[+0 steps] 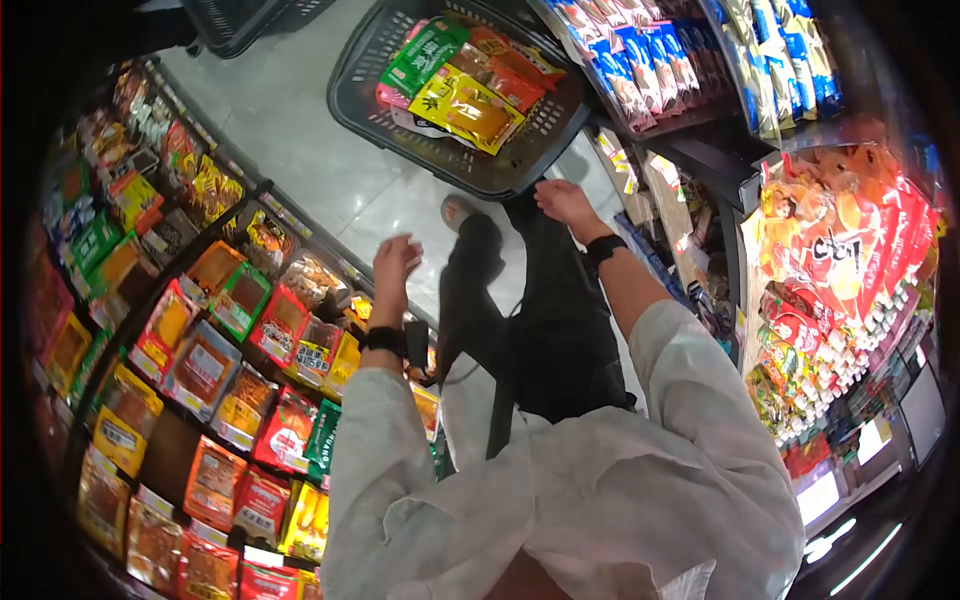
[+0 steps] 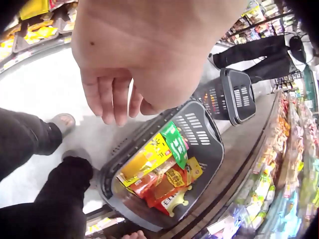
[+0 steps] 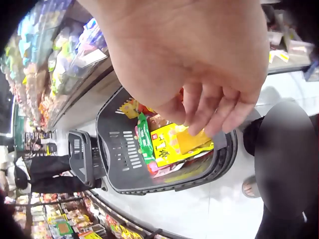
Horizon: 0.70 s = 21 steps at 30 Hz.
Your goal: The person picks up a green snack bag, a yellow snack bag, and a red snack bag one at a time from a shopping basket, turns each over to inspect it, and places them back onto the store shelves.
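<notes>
A dark grey shopping basket (image 1: 350,95) stands on the floor ahead of the person. Inside it lie a green snack pack (image 1: 425,55), a yellow pack (image 1: 468,108) and red-orange packs (image 1: 515,85). The right hand (image 1: 568,203) hangs beside the basket's near end, fingers loosely bent with nothing in them. In the right wrist view its fingers overlap the yellow pack. The left hand (image 1: 396,262) hangs over the gap between the shelf and the person's leg, fingers relaxed and holding nothing; the left wrist view shows them drooping in front of the floor.
Slanted shelves of packaged snacks (image 1: 205,370) run along the left. To the right are racks of blue-and-white packets (image 1: 640,70) and large red bags (image 1: 840,240). A second basket (image 2: 238,97) stands beyond the first, close to another person's legs (image 2: 259,52).
</notes>
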Available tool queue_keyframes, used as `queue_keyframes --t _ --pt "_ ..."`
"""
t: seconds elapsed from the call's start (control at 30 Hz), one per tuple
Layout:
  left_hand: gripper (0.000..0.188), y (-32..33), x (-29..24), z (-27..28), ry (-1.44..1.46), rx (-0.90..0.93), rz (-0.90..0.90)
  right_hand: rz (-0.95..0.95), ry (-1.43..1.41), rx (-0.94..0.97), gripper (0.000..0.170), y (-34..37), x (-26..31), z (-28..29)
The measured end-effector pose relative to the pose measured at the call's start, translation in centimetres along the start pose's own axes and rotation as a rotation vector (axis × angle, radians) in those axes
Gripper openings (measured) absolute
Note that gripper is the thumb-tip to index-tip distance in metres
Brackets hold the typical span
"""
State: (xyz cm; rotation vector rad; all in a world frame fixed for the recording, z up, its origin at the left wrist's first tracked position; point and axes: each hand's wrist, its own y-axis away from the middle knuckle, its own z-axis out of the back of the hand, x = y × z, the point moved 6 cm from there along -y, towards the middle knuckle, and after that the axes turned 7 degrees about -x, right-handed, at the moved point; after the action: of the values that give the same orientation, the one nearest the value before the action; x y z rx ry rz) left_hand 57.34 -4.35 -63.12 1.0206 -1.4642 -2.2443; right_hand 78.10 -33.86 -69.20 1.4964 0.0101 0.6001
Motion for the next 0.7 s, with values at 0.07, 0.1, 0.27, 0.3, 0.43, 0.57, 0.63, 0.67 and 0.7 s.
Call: queue_keyframes --t 0.07,0.1,0.27,0.3,0.43,0.57,0.63,0.67,0.7 --pt "0.032 -2.3 -4.2 -3.2 -0.033 0.054 -0.077 0.038 -0.034 0.000 0.026 -2.2 0.8 0.0" --pt "0.031 -4.2 -5.2 -4.4 -0.051 0.066 -0.087 0.033 -0.071 -0.007 0.026 -2.8 1.5 0.1" --pt "0.033 -15.3 -9.3 -11.5 -0.123 0.166 -0.127 0.082 -0.186 -0.057 0.025 -3.8 3.6 1.5" --pt "0.033 -18.2 -9.1 -12.6 -0.158 0.141 -0.132 0.102 -0.205 -0.066 0.025 -3.5 3.8 2.1" --pt "0.043 -28.0 -9.4 -15.6 -0.257 0.034 -0.209 0.120 -0.337 -0.195 0.023 -1.5 1.9 5.0" --pt "0.058 -35.5 -9.4 -16.1 -0.340 -0.073 -0.300 -0.019 -0.372 -0.348 0.026 1.4 -1.9 6.2" --pt "0.050 -37.5 -7.9 -15.9 -0.453 -0.045 -0.242 -0.095 -0.409 -0.407 0.026 3.2 -3.1 5.9" --pt "0.043 -39.3 -6.2 -15.6 -0.492 0.003 -0.228 -0.125 -0.426 -0.426 0.026 3.5 -3.9 5.9" --pt "0.036 -40.9 -4.5 -15.4 -0.531 0.052 -0.216 -0.139 -0.429 -0.436 0.026 3.7 -4.2 5.8"
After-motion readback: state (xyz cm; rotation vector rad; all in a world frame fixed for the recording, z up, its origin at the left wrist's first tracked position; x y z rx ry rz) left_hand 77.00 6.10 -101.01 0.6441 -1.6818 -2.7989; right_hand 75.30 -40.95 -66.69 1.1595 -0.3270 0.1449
